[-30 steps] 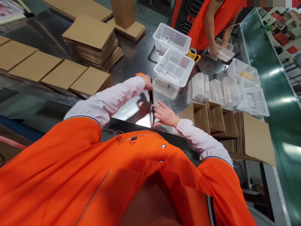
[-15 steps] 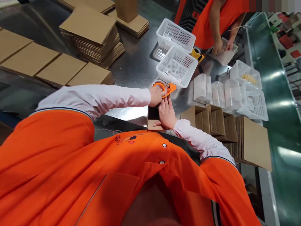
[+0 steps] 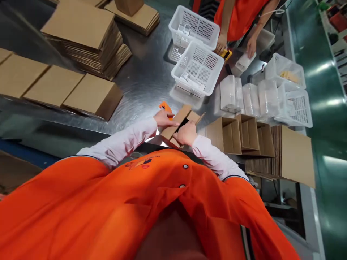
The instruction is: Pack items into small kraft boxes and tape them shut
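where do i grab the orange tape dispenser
Take the orange tape dispenser by its exposed end, from above and the far side: it lies on the steel table, with the left hand and cardboard box crowding its near side.

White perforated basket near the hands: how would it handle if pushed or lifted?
The white perforated plastic basket is probably light for its size, since its walls are mostly holes. It would likely slide easily across the polished steel table. Its wide, squarish shape suggests it won't roll and is unlikely to tip.
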`<state>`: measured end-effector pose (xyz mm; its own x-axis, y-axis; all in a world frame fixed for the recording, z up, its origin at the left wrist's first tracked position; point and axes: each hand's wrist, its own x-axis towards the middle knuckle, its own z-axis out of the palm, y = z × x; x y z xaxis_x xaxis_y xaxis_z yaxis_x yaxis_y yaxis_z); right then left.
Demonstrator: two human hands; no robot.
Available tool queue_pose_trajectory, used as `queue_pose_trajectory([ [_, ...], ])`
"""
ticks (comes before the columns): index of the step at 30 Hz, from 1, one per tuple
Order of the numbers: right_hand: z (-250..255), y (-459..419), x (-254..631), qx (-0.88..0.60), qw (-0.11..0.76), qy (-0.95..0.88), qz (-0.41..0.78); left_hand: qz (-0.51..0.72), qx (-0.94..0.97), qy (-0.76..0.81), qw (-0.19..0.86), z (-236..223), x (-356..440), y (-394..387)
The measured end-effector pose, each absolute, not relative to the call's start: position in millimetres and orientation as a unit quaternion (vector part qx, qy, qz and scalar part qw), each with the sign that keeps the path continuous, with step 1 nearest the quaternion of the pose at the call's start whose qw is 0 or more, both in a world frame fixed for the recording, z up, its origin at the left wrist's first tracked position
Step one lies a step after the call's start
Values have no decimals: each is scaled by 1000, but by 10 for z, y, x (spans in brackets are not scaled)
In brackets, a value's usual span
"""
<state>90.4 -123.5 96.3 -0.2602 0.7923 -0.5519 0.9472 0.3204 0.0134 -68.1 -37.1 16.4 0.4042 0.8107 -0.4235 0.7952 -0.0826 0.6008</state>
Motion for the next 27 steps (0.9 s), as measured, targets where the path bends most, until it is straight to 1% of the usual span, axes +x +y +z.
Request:
queue_pose_trajectory([
  [1,1003,-1309,1017,525,211,808,-166,17,729,566,385,110,-633,-426],
  [3,1000,-1447,1251,448,105,872,-164,31,716,599,356,57,-580,-511],
  [5,872,-1529,1401,413,6,900,-142,48,716,606,343,46,-574,-564],
  [7,662,-1536,1404,406,-37,904,-131,63,727,603,324,51,-579,-590],
  [11,316,-1444,1137,409,-47,899,-152,37,746,589,308,68,-552,-603],
  [14,265,-1421,982,431,-49,887,-160,48,750,586,302,96,-554,-598],
  [17,289,-1439,910,456,-54,872,-169,49,757,584,289,222,-644,-523],
  [19,290,-1446,872,465,-54,865,-179,27,758,595,266,405,-725,-406],
  [22,259,-1440,809,473,-65,858,-187,6,767,603,217,822,-724,-152],
  [25,239,-1426,758,478,-87,854,-186,8,800,566,197,1285,-385,142],
  [27,249,-1420,742,479,-88,854,-185,-16,815,537,216,1516,44,348],
])
